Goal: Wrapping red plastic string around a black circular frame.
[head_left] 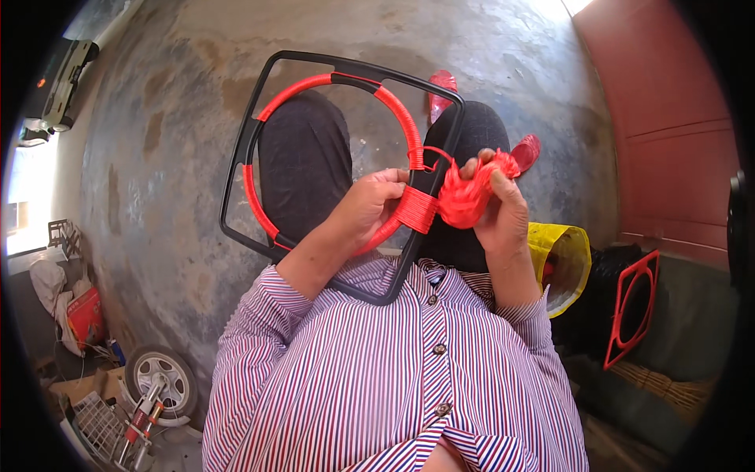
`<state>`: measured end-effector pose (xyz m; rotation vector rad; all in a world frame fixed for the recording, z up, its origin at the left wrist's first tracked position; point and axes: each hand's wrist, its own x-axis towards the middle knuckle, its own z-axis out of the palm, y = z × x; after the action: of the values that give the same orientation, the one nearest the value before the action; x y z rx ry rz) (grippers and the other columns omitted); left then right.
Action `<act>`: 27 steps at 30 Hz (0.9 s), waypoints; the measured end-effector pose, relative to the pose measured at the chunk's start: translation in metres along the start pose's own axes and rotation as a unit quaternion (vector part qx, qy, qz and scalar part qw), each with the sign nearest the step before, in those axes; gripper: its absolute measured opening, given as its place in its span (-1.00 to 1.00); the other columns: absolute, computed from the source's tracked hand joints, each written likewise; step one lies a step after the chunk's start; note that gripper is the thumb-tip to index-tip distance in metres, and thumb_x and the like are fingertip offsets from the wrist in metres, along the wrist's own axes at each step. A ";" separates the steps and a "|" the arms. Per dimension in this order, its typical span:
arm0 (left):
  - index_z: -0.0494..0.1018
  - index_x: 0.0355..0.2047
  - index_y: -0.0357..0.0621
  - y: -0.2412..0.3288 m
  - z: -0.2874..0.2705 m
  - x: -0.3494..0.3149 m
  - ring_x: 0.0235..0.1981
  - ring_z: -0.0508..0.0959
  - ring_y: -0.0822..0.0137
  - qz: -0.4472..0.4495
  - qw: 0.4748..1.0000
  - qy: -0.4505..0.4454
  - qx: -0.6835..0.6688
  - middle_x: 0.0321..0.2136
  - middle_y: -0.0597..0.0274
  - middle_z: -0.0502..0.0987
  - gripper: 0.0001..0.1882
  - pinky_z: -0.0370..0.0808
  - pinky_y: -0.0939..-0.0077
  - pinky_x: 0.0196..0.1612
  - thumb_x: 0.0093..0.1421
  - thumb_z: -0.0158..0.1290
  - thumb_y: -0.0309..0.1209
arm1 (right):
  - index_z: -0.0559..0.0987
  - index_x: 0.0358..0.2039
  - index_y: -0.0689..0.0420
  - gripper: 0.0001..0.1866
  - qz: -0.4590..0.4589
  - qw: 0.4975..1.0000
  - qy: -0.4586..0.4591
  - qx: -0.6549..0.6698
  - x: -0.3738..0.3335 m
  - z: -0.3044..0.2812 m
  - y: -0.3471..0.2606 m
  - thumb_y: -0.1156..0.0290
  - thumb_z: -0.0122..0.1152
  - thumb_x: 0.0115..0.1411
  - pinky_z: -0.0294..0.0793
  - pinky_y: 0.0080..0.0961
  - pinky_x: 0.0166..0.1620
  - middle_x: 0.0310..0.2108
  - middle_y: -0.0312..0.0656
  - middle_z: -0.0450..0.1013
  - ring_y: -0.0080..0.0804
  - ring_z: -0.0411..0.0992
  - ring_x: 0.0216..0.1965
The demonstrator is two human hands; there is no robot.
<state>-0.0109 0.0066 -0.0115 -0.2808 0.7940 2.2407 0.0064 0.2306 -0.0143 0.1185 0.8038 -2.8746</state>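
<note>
A black square frame (381,299) with a round inner ring rests on my lap, tilted. Red cord (402,116) is wound tightly round several stretches of the ring, with bare black gaps between them. My left hand (363,206) is closed on the ring's right side, thumb and fingers pinching beside a thick band of red windings (417,210) that joins ring and outer bar. Just outside that bar, my right hand (503,208) grips a loose bundle of red cord (465,197). A single strand loops from the bundle to the ring near the top of the band.
A yellow bag (565,263) stands at my right, by a dark plastic bag. Beyond it leans a red square frame with a ring (631,307). At lower left are a small spoked wheel (161,381) and a wire basket (98,421). A red door (661,118) stands far right.
</note>
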 end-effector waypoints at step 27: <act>0.36 -0.02 -0.49 -0.001 0.000 -0.004 -0.16 0.64 0.21 0.010 1.000 -0.004 -0.001 -0.16 -0.07 0.57 -0.69 0.60 0.33 0.03 0.25 -0.18 -0.63 | 0.29 -0.43 0.03 -0.66 -0.028 0.975 -0.221 0.003 -0.010 0.043 -0.046 0.17 0.20 -0.10 0.31 -0.33 -0.35 -0.61 -0.28 0.39 -0.40 0.30 -0.67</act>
<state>-0.0080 0.0046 -0.0107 -0.2647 0.7944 2.2605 0.0074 0.2483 0.0465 -0.5327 0.7142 -2.7875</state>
